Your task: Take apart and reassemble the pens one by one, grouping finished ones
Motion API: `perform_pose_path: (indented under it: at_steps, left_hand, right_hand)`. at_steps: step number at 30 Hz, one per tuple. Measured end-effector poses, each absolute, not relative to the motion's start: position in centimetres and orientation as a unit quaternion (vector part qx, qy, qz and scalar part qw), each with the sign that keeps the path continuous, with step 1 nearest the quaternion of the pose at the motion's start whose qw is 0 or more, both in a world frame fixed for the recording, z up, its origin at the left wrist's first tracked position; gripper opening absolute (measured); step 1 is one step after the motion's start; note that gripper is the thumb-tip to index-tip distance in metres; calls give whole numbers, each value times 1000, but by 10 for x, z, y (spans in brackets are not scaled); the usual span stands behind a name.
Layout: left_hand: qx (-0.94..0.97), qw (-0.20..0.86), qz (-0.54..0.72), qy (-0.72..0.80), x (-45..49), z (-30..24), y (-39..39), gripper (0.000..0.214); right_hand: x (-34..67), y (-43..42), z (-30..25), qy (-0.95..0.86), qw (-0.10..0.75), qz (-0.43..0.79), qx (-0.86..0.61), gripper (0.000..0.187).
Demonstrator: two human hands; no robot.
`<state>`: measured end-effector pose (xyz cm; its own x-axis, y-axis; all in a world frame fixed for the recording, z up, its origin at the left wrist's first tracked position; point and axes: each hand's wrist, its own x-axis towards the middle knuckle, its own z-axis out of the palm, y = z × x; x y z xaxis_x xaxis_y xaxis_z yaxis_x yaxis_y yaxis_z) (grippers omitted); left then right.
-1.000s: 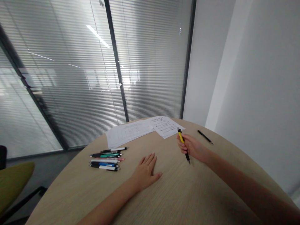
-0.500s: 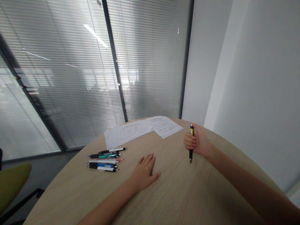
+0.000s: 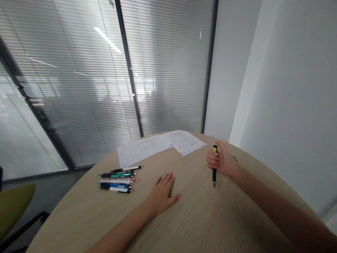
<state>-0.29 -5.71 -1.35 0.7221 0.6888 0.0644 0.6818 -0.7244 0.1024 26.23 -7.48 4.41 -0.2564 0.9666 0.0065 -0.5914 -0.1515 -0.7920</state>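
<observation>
My right hand is closed in a fist round a yellow and black pen, held upright with its tip pointing down just above the round wooden table. My thumb rests by the pen's top end. My left hand lies flat on the table, fingers stretched out, holding nothing. A row of several pens lies to the left of that hand.
Two printed paper sheets lie at the table's far edge. Behind my right hand a black pen is mostly hidden. A glass wall with blinds stands behind the table, a white wall on the right. An olive chair sits at lower left.
My right hand has turned the pen from slanted to upright, moved right, and gripped it in a fist. The pen has dropped slightly towards the table. My left hand has stayed put.
</observation>
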Motion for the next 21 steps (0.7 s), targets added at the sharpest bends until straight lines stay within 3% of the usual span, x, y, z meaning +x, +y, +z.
perform_pose_path:
  at_steps: [12, 21]
  left_hand:
    - [927, 37, 43, 371, -2, -11, -58, 66]
    - [925, 37, 41, 375, -3, -10, -59, 66]
  right_hand:
    - [264, -73, 42, -325, 565, 725, -222, 45]
    - [263, -75, 46, -330, 550, 731, -234, 52]
